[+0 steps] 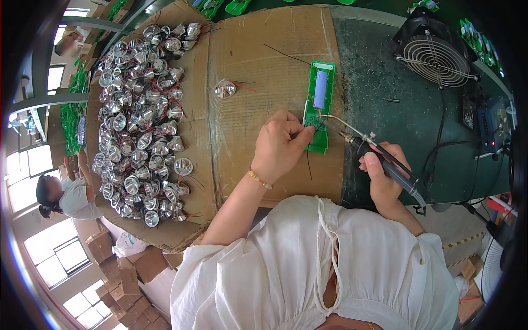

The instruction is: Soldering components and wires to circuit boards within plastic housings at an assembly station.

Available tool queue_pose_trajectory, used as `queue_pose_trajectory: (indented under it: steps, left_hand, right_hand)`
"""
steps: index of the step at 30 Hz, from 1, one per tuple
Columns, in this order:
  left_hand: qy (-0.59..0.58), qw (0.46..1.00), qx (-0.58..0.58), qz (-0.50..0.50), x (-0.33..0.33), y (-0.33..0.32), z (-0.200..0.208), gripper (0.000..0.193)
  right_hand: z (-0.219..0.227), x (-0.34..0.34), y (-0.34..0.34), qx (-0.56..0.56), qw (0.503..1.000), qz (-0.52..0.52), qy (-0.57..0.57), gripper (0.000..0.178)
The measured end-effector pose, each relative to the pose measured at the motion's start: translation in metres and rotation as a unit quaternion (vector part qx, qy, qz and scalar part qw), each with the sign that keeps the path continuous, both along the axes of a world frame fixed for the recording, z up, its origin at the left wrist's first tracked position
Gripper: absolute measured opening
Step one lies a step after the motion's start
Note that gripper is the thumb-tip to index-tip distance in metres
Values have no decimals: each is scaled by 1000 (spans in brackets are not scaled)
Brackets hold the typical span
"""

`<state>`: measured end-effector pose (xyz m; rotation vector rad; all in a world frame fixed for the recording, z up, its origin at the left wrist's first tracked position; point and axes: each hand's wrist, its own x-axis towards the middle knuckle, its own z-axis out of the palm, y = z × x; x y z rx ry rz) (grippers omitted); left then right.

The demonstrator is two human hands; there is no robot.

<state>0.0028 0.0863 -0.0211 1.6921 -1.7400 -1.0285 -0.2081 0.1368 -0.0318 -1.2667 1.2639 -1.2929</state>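
Observation:
My left hand (281,142) is closed in a pinch over the lower part of a green plastic housing (320,144). A thin black wire (309,166) passes at the pinched fingertips, its tail hanging below them. Inside the housing lie a lilac cylindrical battery cell (320,91) and, partly hidden by my fingers, a small circuit board (312,119). My right hand (383,175) grips the black handle of a soldering iron (379,157) with a thin metal feed tube fixed along it. The iron's tip reaches over the housing next to my left fingertips; contact is too small to tell.
Many silver reflector cups (144,126) with wires are heaped on cardboard at left; one single reflector cup (224,89) lies nearer. A caged fan (437,58) and a blue soldering station (493,126) stand at right, with black cables (440,124) across the dark mat. Another person sits far left.

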Motion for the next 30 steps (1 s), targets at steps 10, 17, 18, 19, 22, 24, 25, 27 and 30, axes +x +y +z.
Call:
queue_pose_trajectory:
  steps: [10,17,18,19,22,24,25,27,30]
  left_hand:
    - [-40,999,-19,-15,-1,3,8,19]
    - [-103,994,11,-25,4,9,8,20]
    - [-102,994,4,-27,1,-2,10,20]
    - [-91,995,-3,-35,-3,-19,14,21]
    - [-134,986,-43,-91,-22,-87,29,22]
    - [-166,974,-88,-129,-46,-137,40,22]
    - [-171,969,-104,-145,-62,-163,43,22]
    - [-212,957,-111,-165,-104,-212,47,20]
    - [-149,977,-99,-114,-156,-280,35,20]
  right_hand:
    - [-5,-16,-6,-48,996,-59,-38,16]
    - [-13,-40,-17,-58,995,-82,-7,14]
    - [-14,-40,-19,-41,995,-91,-13,14]
    - [-15,-41,-19,-35,994,-102,0,14]
    - [-26,-43,-21,13,992,-129,-4,17]
    - [-32,-42,-20,27,992,-124,12,17]
    - [-27,-39,-22,30,992,-121,-6,16]
    - [-21,-39,-23,18,993,-116,4,15]
    - [-18,-37,-25,32,995,-86,-35,14]
